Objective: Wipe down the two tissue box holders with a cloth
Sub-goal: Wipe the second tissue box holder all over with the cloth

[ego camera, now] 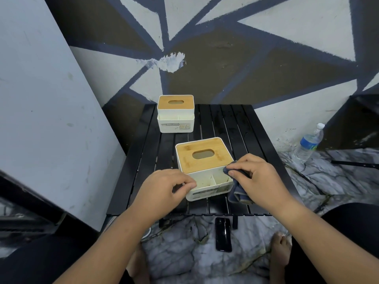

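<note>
Home corner: geometric-painted wall (225,68), marble floor (180,257).

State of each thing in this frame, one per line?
near holder: lid on, steadied by left hand
far holder: lid on, untouched
cloth: bunched, against near holder's right corner
left hand: pinches near holder's left rim
right hand: grips cloth
water bottle: capped, upright
phone: flat on floor

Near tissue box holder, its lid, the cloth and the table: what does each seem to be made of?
Near tissue box holder: matte off-white plastic by the look, smooth moulded walls, rounded corners. Lid: light wood, possibly bamboo; grain streaks show, dull finish. Cloth: soft dark blue-grey fabric, hanging in limp folds. Table: black slats with slight sheen, probably coated metal, not certain.
</note>
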{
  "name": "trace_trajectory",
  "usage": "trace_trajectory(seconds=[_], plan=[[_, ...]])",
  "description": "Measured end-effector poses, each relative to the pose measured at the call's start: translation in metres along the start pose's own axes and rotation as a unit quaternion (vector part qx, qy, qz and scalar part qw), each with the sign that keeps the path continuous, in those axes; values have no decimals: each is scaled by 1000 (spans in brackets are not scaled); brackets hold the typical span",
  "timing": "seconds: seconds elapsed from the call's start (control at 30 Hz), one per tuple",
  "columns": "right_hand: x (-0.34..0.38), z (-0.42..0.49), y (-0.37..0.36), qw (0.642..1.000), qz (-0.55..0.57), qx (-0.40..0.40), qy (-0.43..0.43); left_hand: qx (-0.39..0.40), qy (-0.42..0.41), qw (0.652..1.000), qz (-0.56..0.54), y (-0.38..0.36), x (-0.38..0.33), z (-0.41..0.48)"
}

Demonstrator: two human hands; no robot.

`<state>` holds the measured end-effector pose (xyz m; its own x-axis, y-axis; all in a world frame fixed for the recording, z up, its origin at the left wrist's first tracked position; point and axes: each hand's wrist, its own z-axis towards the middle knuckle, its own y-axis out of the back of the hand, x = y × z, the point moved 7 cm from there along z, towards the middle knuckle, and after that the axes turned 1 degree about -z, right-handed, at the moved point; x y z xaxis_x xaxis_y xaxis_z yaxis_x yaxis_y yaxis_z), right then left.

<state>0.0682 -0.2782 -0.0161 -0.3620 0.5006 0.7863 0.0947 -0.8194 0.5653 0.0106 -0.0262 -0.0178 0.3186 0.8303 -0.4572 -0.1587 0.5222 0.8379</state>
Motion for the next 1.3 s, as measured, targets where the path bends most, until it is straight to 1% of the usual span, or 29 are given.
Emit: trace_trajectory(seconds=[0.07, 0.17, 0.23, 0.33, 0.43, 0.53, 0.63, 0.77, 0.87, 0.97, 1.13, 1.23, 1.27, 1.3], plan=[[1, -3, 1, 1000, -2, 1, 5, 21, 9, 999, 29, -8, -4, -4], [2, -5, 1, 1000, -13, 4, 10, 23, 12, 998, 64, -14, -6, -5], [1, -7, 2, 1000, -17, 6, 7, 23, 18, 997, 67, -13, -7, -4], [2, -9, 6, 1000, -22, -2, 2, 15, 53, 997, 52, -11, -8, -2], [4, -10, 16, 1000, 3, -20, -9, -18, 84, 996, 8, -2, -14, 2], [6, -10, 25, 999, 27, -44, -15, -34, 133, 988, -77, 6, -15, 11], [11, -10, 30, 998, 32, -61, -4, -46, 175, 968, -174, 10, -15, 20], [17, -8, 32, 997, 35, -69, 14, -59, 204, 934, -286, 16, -17, 31], [22, -6, 32, 996, -32, -77, 41, -60, 234, 914, -325, 17, -15, 35], [24, -3, 31, 996, -36, -74, 32, -73, 258, 892, -364, 18, -14, 36], [31, 5, 30, 994, -52, -80, 49, -79, 309, 856, -406, 15, -3, 37], [35, 9, 29, 997, -25, -66, 37, -74, 310, 857, -405, 13, -3, 34], [36, 10, 28, 997, -18, -61, 34, -76, 299, 863, -400, 15, -4, 33], [37, 10, 28, 997, -20, -60, 36, -78, 280, 877, -382, 18, -4, 33]])
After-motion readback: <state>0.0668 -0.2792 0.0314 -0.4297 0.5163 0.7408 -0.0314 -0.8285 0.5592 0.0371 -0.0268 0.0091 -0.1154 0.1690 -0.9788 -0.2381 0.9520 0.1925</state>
